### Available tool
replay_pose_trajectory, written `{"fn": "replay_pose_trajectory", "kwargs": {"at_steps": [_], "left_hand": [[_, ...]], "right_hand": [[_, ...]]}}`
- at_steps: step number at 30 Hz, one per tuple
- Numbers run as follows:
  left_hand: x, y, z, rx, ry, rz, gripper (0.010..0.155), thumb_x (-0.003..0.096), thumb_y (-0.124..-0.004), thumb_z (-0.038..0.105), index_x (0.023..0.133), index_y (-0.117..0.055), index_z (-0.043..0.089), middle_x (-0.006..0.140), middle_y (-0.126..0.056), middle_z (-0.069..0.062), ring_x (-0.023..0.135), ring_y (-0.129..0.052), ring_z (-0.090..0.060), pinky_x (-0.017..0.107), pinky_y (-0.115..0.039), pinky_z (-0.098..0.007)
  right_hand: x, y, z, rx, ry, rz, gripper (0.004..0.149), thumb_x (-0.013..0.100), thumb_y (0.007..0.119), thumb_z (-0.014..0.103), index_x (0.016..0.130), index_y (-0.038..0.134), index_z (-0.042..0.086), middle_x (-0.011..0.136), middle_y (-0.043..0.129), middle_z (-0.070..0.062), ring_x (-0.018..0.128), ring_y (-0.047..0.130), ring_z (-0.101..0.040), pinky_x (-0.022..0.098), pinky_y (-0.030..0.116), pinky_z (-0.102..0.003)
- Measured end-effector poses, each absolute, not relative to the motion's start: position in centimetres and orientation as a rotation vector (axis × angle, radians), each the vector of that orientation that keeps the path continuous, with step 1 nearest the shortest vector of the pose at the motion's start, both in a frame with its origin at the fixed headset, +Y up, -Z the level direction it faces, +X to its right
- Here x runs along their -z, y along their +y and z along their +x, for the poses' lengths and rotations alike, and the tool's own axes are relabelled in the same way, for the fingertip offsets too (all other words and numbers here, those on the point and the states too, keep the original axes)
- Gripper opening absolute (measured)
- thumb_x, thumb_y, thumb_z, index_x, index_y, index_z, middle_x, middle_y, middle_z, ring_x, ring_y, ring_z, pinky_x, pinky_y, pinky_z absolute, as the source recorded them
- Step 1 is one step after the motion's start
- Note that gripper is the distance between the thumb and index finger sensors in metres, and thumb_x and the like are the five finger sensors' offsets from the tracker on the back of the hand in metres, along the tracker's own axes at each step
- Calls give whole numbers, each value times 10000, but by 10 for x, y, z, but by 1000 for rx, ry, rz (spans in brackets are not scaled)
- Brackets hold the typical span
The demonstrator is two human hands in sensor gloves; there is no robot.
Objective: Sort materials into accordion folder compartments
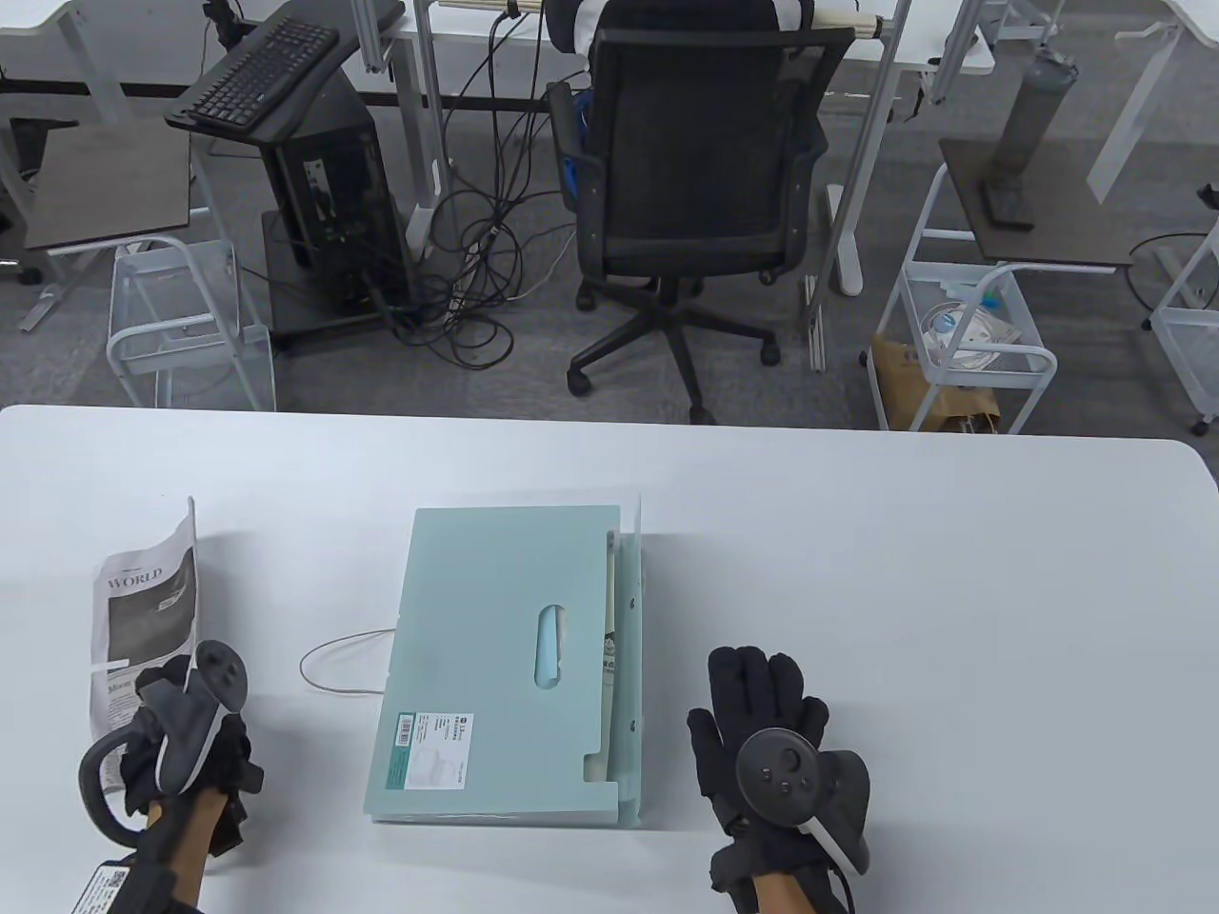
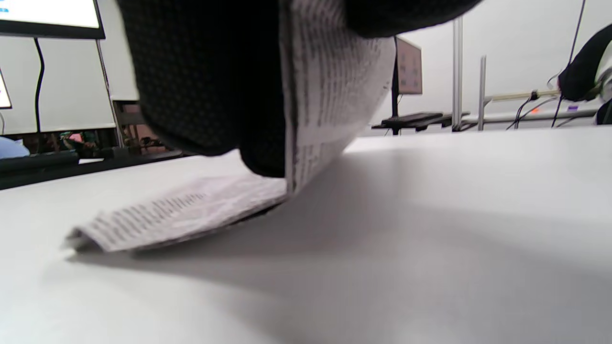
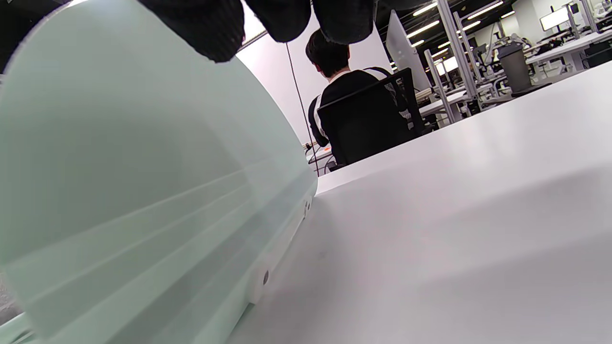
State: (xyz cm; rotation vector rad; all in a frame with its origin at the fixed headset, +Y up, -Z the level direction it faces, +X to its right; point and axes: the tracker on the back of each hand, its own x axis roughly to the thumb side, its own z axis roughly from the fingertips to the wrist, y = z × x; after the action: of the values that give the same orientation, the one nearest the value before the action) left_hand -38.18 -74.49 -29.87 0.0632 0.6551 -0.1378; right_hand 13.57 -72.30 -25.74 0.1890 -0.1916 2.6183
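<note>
A newspaper (image 1: 143,619) headed "WORLD" lies at the tabletop's (image 1: 905,571) left, its near end pinched in the left hand's (image 1: 186,733) grip. The pale green folder (image 1: 505,666), closed, with a white label, lies mid-table. The right hand (image 1: 771,733) rests flat, fingers straight, just beside it.
</note>
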Motion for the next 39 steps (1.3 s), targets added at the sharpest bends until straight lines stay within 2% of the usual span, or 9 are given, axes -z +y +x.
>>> {"fn": "replay_pose_trajectory", "kwargs": {"at_steps": [7,13,21,28,34,39], "left_hand": [[291,-725,-360,114,551,219,430,480,-663,325,903,-615,263,992,-768,-80,410,-1082,-114,280,-964,-305],[283,-704,-347,41,500,306,429,481,-665,326,905,-620,282,992,-780,-68,392,-1080,-101,266,-962,-293],[267,-657,-329,-148,431,393,425,494,-651,336,915,-607,297,985,-785,-46,385,-1044,-76,277,-935,-289],[247,-611,-307,-222,355,518,424,500,-645,336,920,-600,307,999,-773,-39,393,-1037,-68,285,-932,-287],[235,-568,-283,-433,148,538,428,517,-632,335,940,-573,313,1028,-741,-34,425,-1030,-70,313,-927,-291],[230,-549,-256,-591,-23,554,429,520,-629,339,944,-568,317,1037,-733,-31,427,-1027,-63,319,-925,-289]], "right_hand": [[258,-723,137,-2596,-190,182,588,677,637,321,1157,393,85,1196,350,-290,1025,222,-621,657,232,-808],[261,-726,141,-2565,-169,160,586,677,636,321,1157,391,91,1198,346,-287,1026,223,-620,658,231,-808],[261,-726,146,-2517,-188,133,586,676,635,323,1157,386,99,1198,345,-287,1027,222,-620,658,233,-808],[262,-729,148,-2488,-176,130,585,677,634,324,1158,384,105,1199,343,-286,1027,223,-620,659,231,-808],[259,-724,148,-2447,-225,154,590,676,624,340,1159,371,114,1203,341,-277,1032,223,-615,663,223,-807],[257,-720,150,-2366,-262,173,609,674,607,375,1160,350,114,1204,345,-274,1035,233,-613,655,185,-808]]}}
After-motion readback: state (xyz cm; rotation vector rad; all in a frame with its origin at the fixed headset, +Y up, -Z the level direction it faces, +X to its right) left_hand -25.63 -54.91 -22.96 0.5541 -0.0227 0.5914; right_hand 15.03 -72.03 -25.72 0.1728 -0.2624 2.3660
